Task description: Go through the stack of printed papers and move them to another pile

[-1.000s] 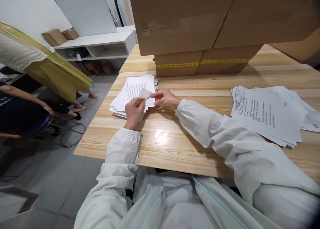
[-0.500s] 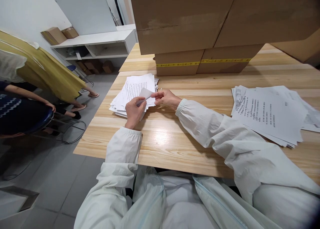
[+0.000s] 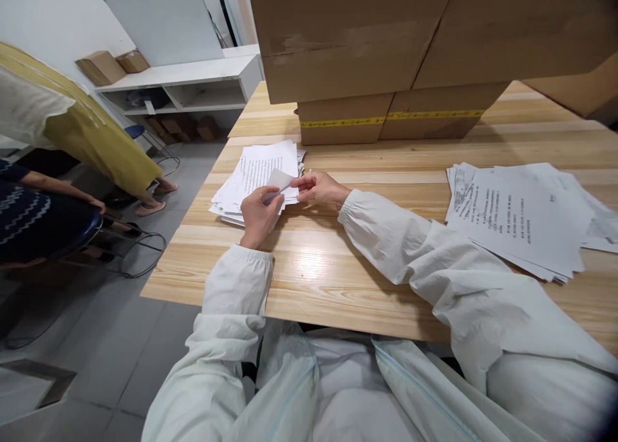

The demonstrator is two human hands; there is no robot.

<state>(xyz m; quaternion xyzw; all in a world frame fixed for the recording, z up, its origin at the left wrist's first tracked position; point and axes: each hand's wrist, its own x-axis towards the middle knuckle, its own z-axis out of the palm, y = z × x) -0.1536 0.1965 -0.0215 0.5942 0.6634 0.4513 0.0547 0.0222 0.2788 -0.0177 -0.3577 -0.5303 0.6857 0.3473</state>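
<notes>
At the near corner of the left paper stack (image 3: pixel 263 165), my left hand (image 3: pixel 258 215) pinches the turned-up corner of a sheet of paper (image 3: pixel 279 179) between thumb and fingers. My right hand (image 3: pixel 319 190) comes in from the right, its fingertips closed on the other side of that same raised corner. The white back of the sheet shows between my hands, and the printed pages lie just behind it. How many sheets are lifted I cannot tell. Farther right on the wooden table (image 3: pixel 338 268) lies a second, loosely fanned paper stack (image 3: pixel 521 217).
Large cardboard boxes (image 3: pixel 347 43) are piled at the back of the table. To the left, a person in a yellow skirt (image 3: pixel 91 133) stands and another person sits on a blue stool (image 3: pixel 80 235). A white shelf (image 3: pixel 178 82) stands by the wall.
My hands stay almost where they were, still on the raised paper corner. On the left, the person in the yellow skirt has shifted a little leftward.
</notes>
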